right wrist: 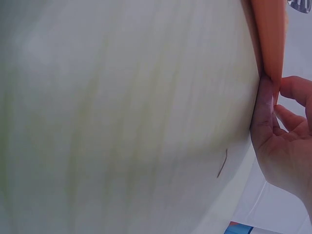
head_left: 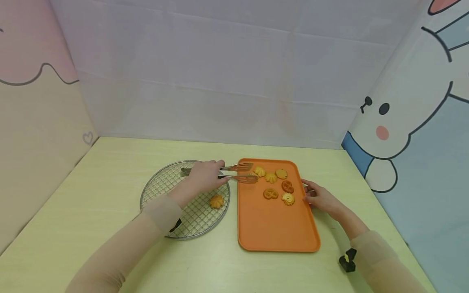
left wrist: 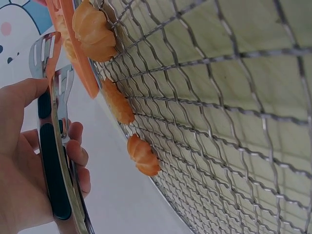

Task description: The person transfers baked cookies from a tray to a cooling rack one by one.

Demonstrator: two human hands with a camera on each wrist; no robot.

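Observation:
My left hand grips metal tongs with dark handle grips above the round wire rack. The slotted tong tips reach over the left edge of the orange tray. They stand apart, and nothing shows between them. At the tray's right edge, my right hand pinches the rim between thumb and fingers. A shell-shaped cookie lies on the rack in the head view. The left wrist view shows more cookies there, such as a ridged one; my arm and hand hide them from the head camera.
On the tray's far half lie several cookies, among them a pretzel-shaped cookie, a round one and a swirled one. Printed cloth walls stand behind and beside the pale table.

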